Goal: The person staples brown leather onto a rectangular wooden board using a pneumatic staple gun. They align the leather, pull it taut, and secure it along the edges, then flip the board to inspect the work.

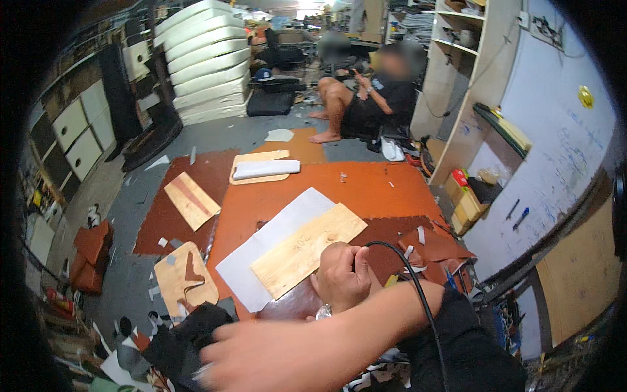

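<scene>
**Hands over plywood and leather on a crowded workshop floor**

Grey concrete floor (pixel 255 134) stretches out, and across the middle lies one large orange-brown leather sheet (pixel 379 193), smooth and flat, with a darker brown sheet (pixel 189 196) beside it on the person's left. Count the plywood: one long rectangular plywood board (pixel 307 248) sits on a white sheet (pixel 274 238) right in front, one smaller striped plank (pixel 191 199) lies on the dark sheet, one curved cut-out board (pixel 184 277) rests at the lower left, and one rounded panel (pixel 258 160) further back carries a white roll (pixel 266 169). Right hand (pixel 343 274) is up close now, grip curled together around a black cable (pixel 418 287), knuckles just beside the near edge of the long board; the cable arcs over the forearm and runs down out of view. Left hand (pixel 261 359) sweeps across the bottom, blurred, so I cannot tell whether its grip is apart or together; it hovers near a black cloth heap (pixel 189 333). Leather scraps (pixel 434 245) crowd the right edge, wooden shelves (pixel 457 85) hem that side. One person (pixel 372 98) sits on the floor well apart at the back, near a stack of white cushions (pixel 209 59). Open floor shows on the left
</scene>
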`<action>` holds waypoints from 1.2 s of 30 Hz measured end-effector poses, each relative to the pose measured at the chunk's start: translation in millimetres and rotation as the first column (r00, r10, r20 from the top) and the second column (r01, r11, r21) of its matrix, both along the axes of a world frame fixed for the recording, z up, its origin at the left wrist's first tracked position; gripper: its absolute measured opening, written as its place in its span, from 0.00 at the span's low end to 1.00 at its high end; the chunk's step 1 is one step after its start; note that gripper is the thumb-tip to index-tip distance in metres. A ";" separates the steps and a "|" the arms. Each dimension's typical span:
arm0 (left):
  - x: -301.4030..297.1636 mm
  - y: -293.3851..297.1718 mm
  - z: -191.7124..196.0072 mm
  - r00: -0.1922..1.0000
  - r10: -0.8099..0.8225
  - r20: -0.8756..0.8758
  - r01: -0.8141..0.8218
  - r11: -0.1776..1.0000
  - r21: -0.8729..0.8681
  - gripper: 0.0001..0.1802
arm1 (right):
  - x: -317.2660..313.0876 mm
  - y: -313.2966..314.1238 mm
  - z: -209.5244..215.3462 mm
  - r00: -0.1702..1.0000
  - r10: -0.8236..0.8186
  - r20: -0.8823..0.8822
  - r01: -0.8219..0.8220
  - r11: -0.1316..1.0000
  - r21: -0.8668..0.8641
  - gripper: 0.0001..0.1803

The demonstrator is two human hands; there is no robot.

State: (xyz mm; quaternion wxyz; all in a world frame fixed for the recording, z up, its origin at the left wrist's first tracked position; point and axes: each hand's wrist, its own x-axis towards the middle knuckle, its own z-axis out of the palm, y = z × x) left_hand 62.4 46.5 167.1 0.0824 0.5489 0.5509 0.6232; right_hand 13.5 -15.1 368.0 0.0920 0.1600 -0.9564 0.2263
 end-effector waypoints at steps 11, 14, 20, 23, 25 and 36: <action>-37.7 -2.7 -5.6 0.923 -0.352 -0.153 0.358 0.933 0.013 0.11 | 133.8 72.2 -40.9 0.728 0.404 -0.554 -0.685 0.431 -0.587 0.35; -36.9 -11.1 -19.4 0.820 -0.542 -0.186 0.485 0.829 -0.277 0.16 | 131.5 76.5 -21.9 0.456 0.754 -0.473 -0.847 0.203 -0.492 0.13; -53.7 -29.3 -52.4 0.722 -0.668 -0.180 0.526 0.699 -0.485 0.17 | 110.9 70.8 -17.0 0.642 0.680 -0.354 -0.748 0.454 -0.484 0.17; -72.8 -35.4 -62.3 0.674 -0.689 -0.267 0.484 0.685 -0.545 0.18 | 112.4 67.3 -8.0 0.340 0.883 -0.323 -0.903 0.211 -0.374 0.17; -81.5 -40.6 -65.1 0.669 -0.722 -0.175 0.555 0.642 -0.529 0.19 | 119.2 65.8 0.5 0.271 0.912 -0.307 -0.920 0.153 -0.360 0.17; -166.7 -87.9 70.8 0.875 -0.484 -0.033 0.427 0.800 -0.421 0.18 | 175.5 85.3 0.4 0.735 0.476 -0.482 -0.675 0.579 -0.458 0.18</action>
